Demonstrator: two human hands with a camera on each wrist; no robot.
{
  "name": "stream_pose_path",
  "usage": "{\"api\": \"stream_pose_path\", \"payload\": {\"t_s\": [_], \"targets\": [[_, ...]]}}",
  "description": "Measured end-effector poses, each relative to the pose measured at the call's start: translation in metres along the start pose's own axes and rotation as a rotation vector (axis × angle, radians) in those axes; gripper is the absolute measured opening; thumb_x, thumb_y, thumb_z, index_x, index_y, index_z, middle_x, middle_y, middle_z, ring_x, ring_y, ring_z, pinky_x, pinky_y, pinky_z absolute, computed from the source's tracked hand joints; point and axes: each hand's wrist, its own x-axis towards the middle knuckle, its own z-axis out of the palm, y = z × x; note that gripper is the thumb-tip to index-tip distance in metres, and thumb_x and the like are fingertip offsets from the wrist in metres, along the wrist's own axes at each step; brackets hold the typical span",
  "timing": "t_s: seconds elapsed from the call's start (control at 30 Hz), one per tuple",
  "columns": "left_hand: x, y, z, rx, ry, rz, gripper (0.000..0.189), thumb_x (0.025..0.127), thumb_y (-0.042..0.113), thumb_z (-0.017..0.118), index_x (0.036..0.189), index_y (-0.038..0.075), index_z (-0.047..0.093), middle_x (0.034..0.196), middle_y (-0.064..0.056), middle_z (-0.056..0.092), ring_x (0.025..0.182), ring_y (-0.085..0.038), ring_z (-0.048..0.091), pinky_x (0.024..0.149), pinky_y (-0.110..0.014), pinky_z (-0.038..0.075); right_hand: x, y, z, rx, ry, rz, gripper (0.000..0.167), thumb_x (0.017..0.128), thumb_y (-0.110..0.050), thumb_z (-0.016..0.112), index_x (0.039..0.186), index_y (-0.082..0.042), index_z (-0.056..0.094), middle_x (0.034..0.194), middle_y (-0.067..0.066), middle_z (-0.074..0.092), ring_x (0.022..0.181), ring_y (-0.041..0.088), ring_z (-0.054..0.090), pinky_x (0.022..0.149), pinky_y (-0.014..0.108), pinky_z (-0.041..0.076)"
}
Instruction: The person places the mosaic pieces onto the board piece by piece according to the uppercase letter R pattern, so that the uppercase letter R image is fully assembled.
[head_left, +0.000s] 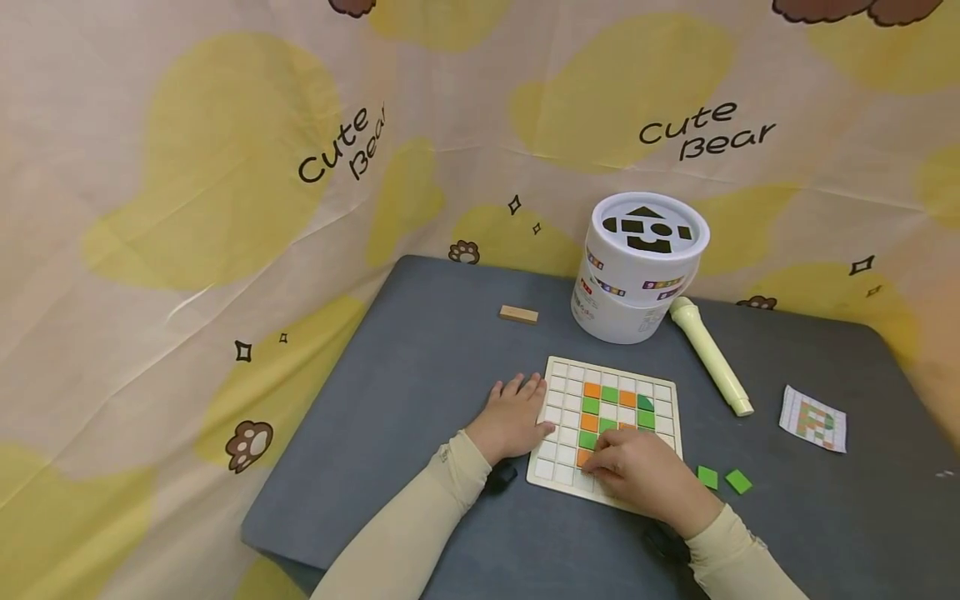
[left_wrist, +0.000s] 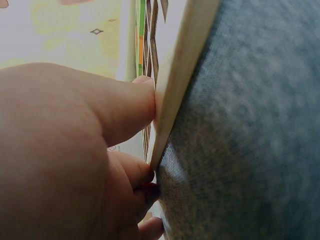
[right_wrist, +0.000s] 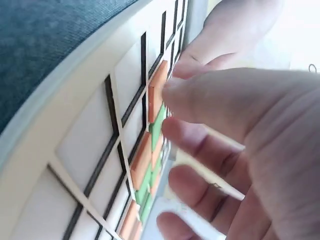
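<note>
A wooden grid board [head_left: 552, 475] with white squares lies flat on the dark table, bearing orange and green tiles. At its left edge rests my left hand [head_left: 512, 422], fingers spread and thumb on the rim; the left wrist view shows the thumb [left_wrist: 135, 102] against the board's edge. Over the lower part of the grid, my right hand [head_left: 648, 471] pinches an orange tile [right_wrist: 156, 92] at the bottom of the left column, thumb against it. That hand hides some cells. Two loose green tiles, one nearer [head_left: 707, 477] and one farther right [head_left: 738, 482], lie beside it.
Behind the board stands a white bucket [head_left: 617, 308] with shaped holes in its lid. A pale yellow microphone-shaped stick [head_left: 711, 354] lies to its right. Farther right is a pattern card [head_left: 812, 419]; a small wooden block [head_left: 518, 314] lies at the back left.
</note>
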Motion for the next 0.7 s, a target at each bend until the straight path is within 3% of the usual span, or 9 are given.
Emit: {"api": "stream_pose_path", "payload": {"t_s": [0.17, 0.37, 0.47, 0.57, 0.7], "targets": [[0.002, -0.001, 0.003, 0.003, 0.005, 0.003, 0.079, 0.11, 0.054, 0.053, 0.17, 0.009, 0.028, 0.176, -0.007, 0.024, 0.161, -0.032, 0.02, 0.127, -0.058, 0.02, -0.014, 0.002, -0.019, -0.015, 0.022, 0.054, 0.024, 0.083, -0.003, 0.089, 0.098, -0.022, 0.086, 0.098, -0.007, 0.072, 0.084, 0.011, 0.067, 0.073, 0.037, 0.06], [0.003, -0.003, 0.005, 0.013, 0.009, -0.004, 0.08, 0.11, 0.055, 0.052, 0.17, 0.009, 0.027, 0.176, -0.006, 0.024, 0.161, -0.031, 0.02, 0.127, -0.057, 0.02, -0.043, 0.025, -0.056, -0.035, 0.037, 0.288, 0.027, 0.086, -0.001, 0.087, 0.111, -0.012, 0.084, 0.119, 0.011, 0.074, 0.107, 0.034, 0.072, 0.084, 0.055, 0.06], [0.004, -0.003, 0.005, 0.011, 0.006, 0.0, 0.08, 0.11, 0.055, 0.052, 0.17, 0.01, 0.027, 0.176, -0.006, 0.023, 0.162, -0.031, 0.019, 0.127, -0.058, 0.019, -0.064, 0.043, -0.069, -0.015, -0.015, 0.419, 0.032, 0.091, -0.008, 0.084, 0.123, -0.009, 0.08, 0.133, 0.019, 0.068, 0.117, 0.044, 0.067, 0.087, 0.062, 0.056], [0.004, -0.003, 0.006, 0.015, 0.001, 0.004, 0.08, 0.11, 0.055, 0.052, 0.171, 0.01, 0.027, 0.176, -0.006, 0.023, 0.162, -0.031, 0.018, 0.127, -0.058, 0.019, -0.087, 0.061, -0.074, 0.001, -0.088, 0.523, 0.047, 0.091, -0.018, 0.086, 0.134, -0.005, 0.073, 0.141, 0.027, 0.061, 0.124, 0.054, 0.06, 0.088, 0.069, 0.052], [0.004, -0.002, 0.006, 0.014, 0.0, 0.002, 0.08, 0.11, 0.055, 0.052, 0.17, 0.009, 0.027, 0.176, -0.007, 0.023, 0.162, -0.032, 0.018, 0.127, -0.058, 0.018, -0.11, 0.077, -0.072, 0.016, -0.18, 0.606, 0.065, 0.085, -0.027, 0.092, 0.139, 0.0, 0.067, 0.139, 0.033, 0.058, 0.124, 0.058, 0.057, 0.087, 0.073, 0.05]]}}
